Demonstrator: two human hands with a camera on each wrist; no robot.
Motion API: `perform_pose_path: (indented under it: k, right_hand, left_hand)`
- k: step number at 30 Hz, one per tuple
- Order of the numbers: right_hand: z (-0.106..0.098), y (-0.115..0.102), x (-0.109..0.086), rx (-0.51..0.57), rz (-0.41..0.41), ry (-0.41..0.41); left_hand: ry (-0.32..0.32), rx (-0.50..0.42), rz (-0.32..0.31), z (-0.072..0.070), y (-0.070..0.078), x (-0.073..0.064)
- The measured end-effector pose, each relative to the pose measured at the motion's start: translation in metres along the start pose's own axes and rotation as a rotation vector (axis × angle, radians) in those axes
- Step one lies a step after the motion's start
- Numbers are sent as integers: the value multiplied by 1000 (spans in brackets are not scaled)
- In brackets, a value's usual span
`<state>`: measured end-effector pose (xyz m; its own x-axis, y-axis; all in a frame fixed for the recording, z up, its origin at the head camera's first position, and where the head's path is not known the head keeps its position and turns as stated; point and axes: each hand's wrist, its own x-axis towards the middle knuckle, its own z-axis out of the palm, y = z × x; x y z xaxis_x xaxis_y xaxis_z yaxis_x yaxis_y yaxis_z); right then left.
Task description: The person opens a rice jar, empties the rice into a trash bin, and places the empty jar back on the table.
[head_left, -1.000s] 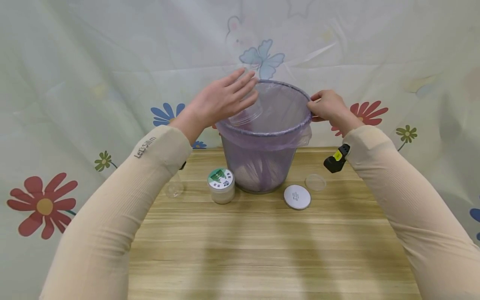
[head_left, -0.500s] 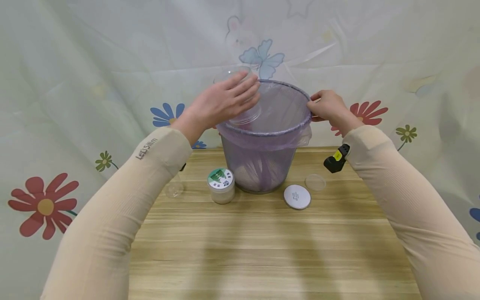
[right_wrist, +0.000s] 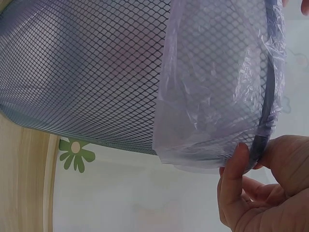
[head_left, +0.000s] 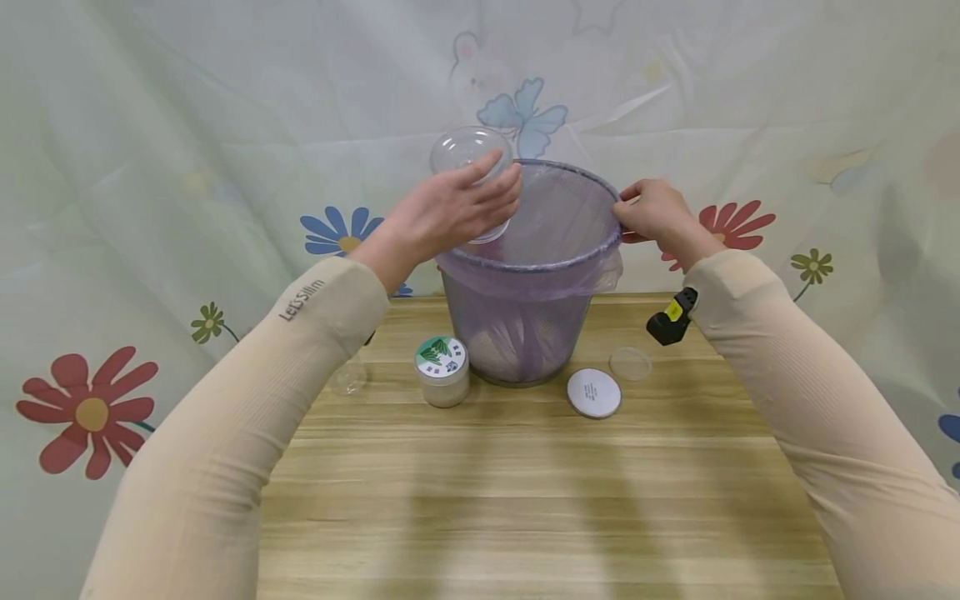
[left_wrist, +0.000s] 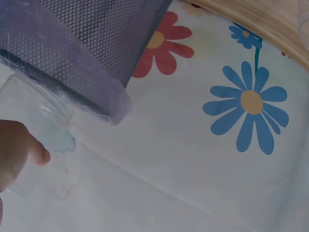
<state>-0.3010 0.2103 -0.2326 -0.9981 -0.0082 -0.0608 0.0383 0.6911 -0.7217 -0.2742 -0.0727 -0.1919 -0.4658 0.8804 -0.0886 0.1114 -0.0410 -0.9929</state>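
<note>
In the head view my left hand grips a clear plastic jar at the left side of the mesh trash bin. The jar is tipped, base up and mouth down over the bin's rim; in the left wrist view its threaded mouth lies close to that rim. Whether anything is inside the jar, I cannot tell. With thumb and fingers my right hand pinches the bin's right rim, where a thin purple bag is folded over the edge. The bin stands upright, lined with this bag.
Left of the bin's foot stands a lidded jar with a green and white label. A white round lid and a clear disc lie to the right. Another clear plastic piece sits by my left sleeve. A flowered curtain hangs behind.
My left hand has turned the jar, so its round base now shows above the fingers. The hand has shifted slightly right. My right hand and the bin have stayed put.
</note>
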Motion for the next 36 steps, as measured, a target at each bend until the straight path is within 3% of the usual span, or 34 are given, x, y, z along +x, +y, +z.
perform_pose_path:
  k: [10,17,26,36]
  right_hand:
    - [0,0,0,2,-1,-6]
    - [1,-1,-1,7,2,-4]
    - [1,-1,-1,13,-3,-2]
    - [2,1,0,-3,0,0]
  left_hand:
    - [-11,-48,-37,2,1,-1]
    - [-35,-145,-54,0,-1,1]
    - [-45,-308,-99,-1,-5,5]
    - [0,-617,-200,-2,-9,6]
